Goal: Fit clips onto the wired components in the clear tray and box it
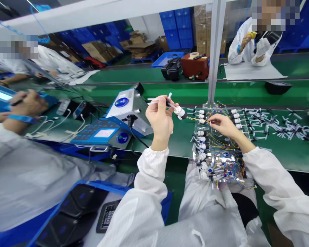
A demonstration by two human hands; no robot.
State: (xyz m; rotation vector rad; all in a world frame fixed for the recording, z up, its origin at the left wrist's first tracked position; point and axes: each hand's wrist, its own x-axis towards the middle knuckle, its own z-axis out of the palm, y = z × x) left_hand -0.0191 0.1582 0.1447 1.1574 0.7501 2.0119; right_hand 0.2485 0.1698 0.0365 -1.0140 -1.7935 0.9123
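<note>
My left hand [160, 125] is raised above the bench, its fingers closed on a black tube connector [168, 102] with short white tubes sticking out. One tube leads to a small white-and-black pump [179, 112] just right of the fingers. Thin yellow wires [193, 118] run from the pump toward my right hand [223, 126], whose fingertips pinch around them; the exact wire ends are hidden. Below that hand lies a clear plastic tray [222, 158] holding several similar pumps with tangled wires. It reaches over the bench's front edge toward my lap.
Many loose tube connectors [280, 127] lie on the green bench [275, 154] at right. Blue-and-grey devices [128, 109] stand left, near a co-worker's hand [28, 103]. A metal post [213, 55] rises behind the tray. A blue bin [74, 185] with black parts sits lower left.
</note>
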